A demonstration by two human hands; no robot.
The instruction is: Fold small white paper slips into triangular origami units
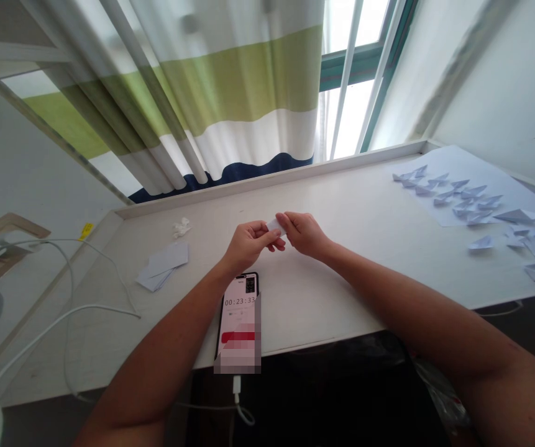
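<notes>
A small piece of folded white paper (275, 226) is held above the middle of the white desk. My left hand (251, 243) pinches its left side between thumb and fingers. On the other side my right hand (305, 233) grips the same paper, thumb on top, covering part of it. How the paper is folded cannot be made out. Several folded paper boats (466, 194) stand at the far right, some on a large white sheet (439, 214). A small stack of blank paper slips (167, 261) lies to the left of my hands.
A phone (239, 310) showing a timer lies near the front edge, by my left forearm. Crumpled white paper (181, 228) sits at the back left. White cables (66, 316) run across the left side. A raised rim (271, 182) borders the desk's back, below a striped curtain (239, 87).
</notes>
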